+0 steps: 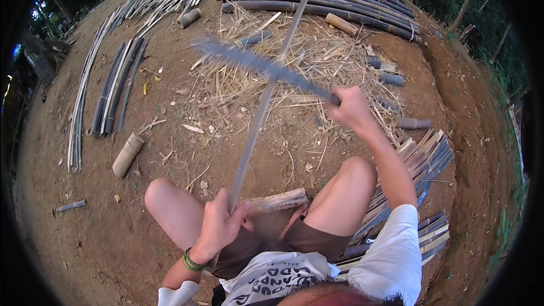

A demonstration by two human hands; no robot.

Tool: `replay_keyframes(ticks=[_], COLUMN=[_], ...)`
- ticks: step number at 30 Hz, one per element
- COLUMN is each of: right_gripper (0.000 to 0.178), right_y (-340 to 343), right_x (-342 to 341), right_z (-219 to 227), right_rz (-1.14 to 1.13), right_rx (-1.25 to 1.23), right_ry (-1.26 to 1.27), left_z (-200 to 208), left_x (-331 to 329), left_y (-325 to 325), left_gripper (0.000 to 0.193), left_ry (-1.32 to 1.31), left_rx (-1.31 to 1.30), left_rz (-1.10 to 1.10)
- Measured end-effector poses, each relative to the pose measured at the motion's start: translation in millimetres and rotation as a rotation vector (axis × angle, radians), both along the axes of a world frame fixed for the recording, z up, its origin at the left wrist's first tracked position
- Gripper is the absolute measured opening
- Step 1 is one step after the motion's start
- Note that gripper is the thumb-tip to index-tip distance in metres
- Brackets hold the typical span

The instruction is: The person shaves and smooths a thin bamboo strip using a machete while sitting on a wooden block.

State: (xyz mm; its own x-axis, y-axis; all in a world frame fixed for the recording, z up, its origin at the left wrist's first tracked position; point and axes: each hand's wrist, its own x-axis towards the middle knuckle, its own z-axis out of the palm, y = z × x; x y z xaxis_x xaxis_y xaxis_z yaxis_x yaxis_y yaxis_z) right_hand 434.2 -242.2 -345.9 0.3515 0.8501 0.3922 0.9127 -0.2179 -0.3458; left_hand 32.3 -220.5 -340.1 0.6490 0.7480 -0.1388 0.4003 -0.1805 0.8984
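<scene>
My left hand (218, 224) is closed round the near end of a long, thin bamboo strip (253, 133), which slants up and away past the far poles. In my right hand (349, 109) is the dark handle of a machete (249, 61). Its blade, smeared by motion toward the tip, points to the far left and crosses the strip about midway along its visible length. Whether blade and strip touch, I cannot tell. A short bamboo log (277, 200) lies between my bent knees.
Thin shavings (243, 88) litter the dirt ahead. Dark bamboo poles (323, 8) are stacked beyond them. Split strips lie at the left (118, 88) and beside my right leg (419, 161). Short bamboo pieces, such as one cut section (128, 155) at the left, lie scattered.
</scene>
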Motion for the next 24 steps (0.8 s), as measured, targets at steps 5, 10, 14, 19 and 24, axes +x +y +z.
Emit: replay_keyframes(ticks=[5,10,14,19,24], right_gripper=[0.016,0.015,0.019,0.025,0.037], right_y=[-1.7,10.7,-4.8,6.3,9.1], right_x=[-12.8,54.6,13.5,76.0,135.6], right_z=[5.3,38.0,25.7,12.5,3.3], right_rz=[0.099,-0.321,-0.071,-0.279,-0.378], right_rx=[0.023,0.017,-0.04,0.017,0.223], right_ry=[-0.12,0.048,0.022,0.087,0.404], left_z=[-11.0,-19.2,-29.8,-52.0,-64.1], left_x=[-4.1,-38.4,-43.3,-71.4,-98.4], left_y=[-9.6,-28.1,-30.2,-48.5,-72.7], left_gripper=[0.023,0.026,0.027,0.03,0.032], left_ry=[-0.071,0.02,0.052,0.035,0.115], left_rx=[0.04,0.09,0.056,0.075,0.174], left_rz=[0.06,0.037,0.024,0.016,0.111])
